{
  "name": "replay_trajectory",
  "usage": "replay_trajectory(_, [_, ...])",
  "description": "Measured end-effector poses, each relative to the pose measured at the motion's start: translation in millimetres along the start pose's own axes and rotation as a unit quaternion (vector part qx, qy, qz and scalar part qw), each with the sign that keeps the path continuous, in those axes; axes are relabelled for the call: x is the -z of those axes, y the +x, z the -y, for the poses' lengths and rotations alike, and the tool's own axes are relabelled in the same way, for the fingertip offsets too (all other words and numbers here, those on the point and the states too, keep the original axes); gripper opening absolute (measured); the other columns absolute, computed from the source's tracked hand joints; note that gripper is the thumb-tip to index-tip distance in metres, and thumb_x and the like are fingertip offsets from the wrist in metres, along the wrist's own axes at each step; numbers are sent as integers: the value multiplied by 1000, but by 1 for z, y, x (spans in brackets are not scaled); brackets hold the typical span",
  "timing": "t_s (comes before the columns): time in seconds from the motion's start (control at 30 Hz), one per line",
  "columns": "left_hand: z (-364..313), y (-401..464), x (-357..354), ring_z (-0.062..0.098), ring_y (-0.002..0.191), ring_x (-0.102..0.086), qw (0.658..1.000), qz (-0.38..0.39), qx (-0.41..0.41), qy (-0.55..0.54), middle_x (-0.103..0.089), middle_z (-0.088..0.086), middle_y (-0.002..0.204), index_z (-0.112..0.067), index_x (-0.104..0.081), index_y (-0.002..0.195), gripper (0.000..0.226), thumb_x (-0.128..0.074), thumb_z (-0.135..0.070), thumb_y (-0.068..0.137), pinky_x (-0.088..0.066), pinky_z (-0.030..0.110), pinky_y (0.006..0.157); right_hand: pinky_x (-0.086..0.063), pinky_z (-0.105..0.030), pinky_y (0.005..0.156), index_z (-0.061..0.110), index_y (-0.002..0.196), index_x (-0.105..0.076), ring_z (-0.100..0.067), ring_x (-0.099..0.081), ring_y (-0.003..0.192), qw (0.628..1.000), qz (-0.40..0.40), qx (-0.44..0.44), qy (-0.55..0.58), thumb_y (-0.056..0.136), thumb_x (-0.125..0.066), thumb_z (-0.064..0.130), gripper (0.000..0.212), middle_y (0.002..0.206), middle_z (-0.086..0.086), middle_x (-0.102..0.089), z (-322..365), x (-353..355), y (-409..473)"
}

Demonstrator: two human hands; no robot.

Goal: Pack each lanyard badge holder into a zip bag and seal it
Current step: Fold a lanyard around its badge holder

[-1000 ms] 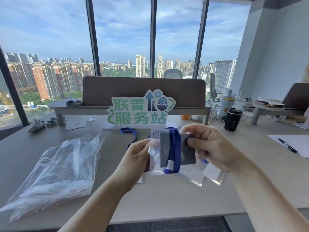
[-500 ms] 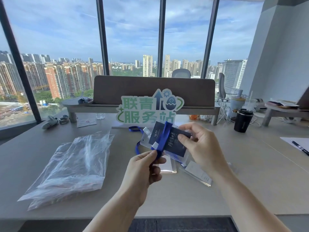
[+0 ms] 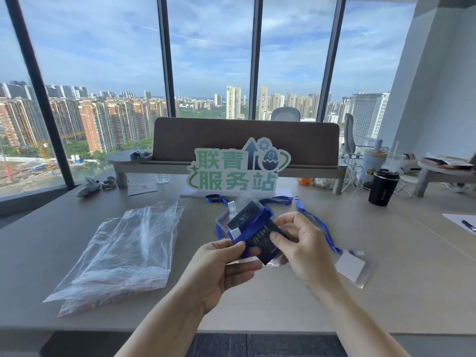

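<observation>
I hold a clear badge holder (image 3: 244,217) with a dark card inside, tilted, above the desk's middle. A blue lanyard (image 3: 257,222) is wrapped across it. My left hand (image 3: 221,269) pinches the wrapped lanyard at the holder's lower edge. My right hand (image 3: 298,243) grips the holder's right side with thumb and fingers on the card face. A pile of clear zip bags (image 3: 123,251) with red seal lines lies on the desk to the left. Another badge holder (image 3: 354,267) with its blue lanyard (image 3: 319,228) lies on the desk to the right.
A green and white sign (image 3: 235,171) stands behind my hands on the beige desk (image 3: 401,266). A black cup (image 3: 383,188) is at the back right, a pen on paper (image 3: 467,224) at the far right edge. A brown divider (image 3: 244,140) closes off the back.
The badge holder has tilted from upright to slanted and sunk lower. My left hand shifted from its left edge to pinch the lanyard underneath. The view swung left, revealing the other holder.
</observation>
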State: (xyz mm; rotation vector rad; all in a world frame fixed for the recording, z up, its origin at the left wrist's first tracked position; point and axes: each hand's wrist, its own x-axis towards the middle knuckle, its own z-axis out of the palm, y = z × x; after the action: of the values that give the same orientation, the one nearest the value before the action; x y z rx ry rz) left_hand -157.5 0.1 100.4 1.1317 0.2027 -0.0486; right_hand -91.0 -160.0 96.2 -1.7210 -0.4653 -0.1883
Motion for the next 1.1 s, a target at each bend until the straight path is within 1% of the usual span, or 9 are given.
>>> replay_trajectory(0.27, [11,2,10,10,41,-35,971,-120,-105,180,-44,-2,49,-11,-70,68,18,-73,-23,81,-28,20,42,-51,-34,55,32,115,-58,-23,-67,62,980,177,-72,50,87,-69,23,31,91,-7,-75,1,-7,-12])
replay_trajectory(0.47, [15,3,22,8,45,-34,990,-79,-14,116,-49,-4,58,-18,-64,59,23,-76,-25,78,-22,19,40,-45,-24,42,18,103,-66,-12,-63,52,987,108,-72,90,79,-76,1,31,74,-3,-75,-3,-27,-17])
replay_trajectory(0.6, [15,0,46,9,51,-45,971,-85,-30,220,-62,-5,65,-18,-75,72,19,-73,-36,79,-32,20,46,-43,-24,40,13,101,-67,-14,-60,50,979,109,-113,129,82,-69,-4,26,75,-5,-75,-14,-38,-17])
replay_trajectory(0.67, [13,0,79,4,54,-53,927,-149,-94,332,-68,-10,71,-28,-74,77,7,-70,-32,82,-41,22,54,-40,-22,38,8,101,-65,-10,-55,42,977,107,-135,129,83,-65,-8,24,67,-3,-70,-21,-44,-15])
replay_trajectory(0.73, [7,1,126,1,70,-62,835,-219,-158,480,-71,-11,90,-43,-68,83,17,-69,-27,82,-47,28,70,-36,-23,38,9,102,-66,-14,-58,49,976,105,-148,117,83,-65,-6,24,74,-10,-71,-26,-47,-14])
replay_trajectory(0.8, [0,-3,178,12,104,-59,712,-245,-127,646,-63,-10,120,-43,-65,109,32,-65,-26,82,-46,34,89,-35,-22,38,12,102,-66,-25,-66,62,976,105,-159,103,82,-65,-3,25,86,-18,-74,-32,-52,-13])
replay_trajectory(0.87, [-6,-6,222,19,127,-46,637,-220,-56,737,-50,-9,140,-38,-54,130,50,-62,-30,82,-38,35,104,-35,-21,38,13,103,-66,-31,-71,70,974,109,-170,97,83,-66,-2,25,94,-20,-75,-35,-58,-14])
replay_trajectory(0.97, [-7,-6,253,16,127,-50,625,-200,-22,754,-53,-10,140,-38,-54,130,43,-57,-37,87,-39,35,104,-36,-20,37,12,106,-66,-16,-68,59,971,121,-182,94,84,-65,-2,26,93,-17,-75,-34,-66,-15])
replay_trajectory(1.1, [-5,5,262,14,100,-66,630,-221,-69,741,-70,-14,110,-37,-70,102,19,-56,-33,90,-52,32,84,-39,-25,39,14,106,-66,-20,-67,59,968,138,-191,88,85,-65,1,25,89,-15,-75,-37,-70,-14])
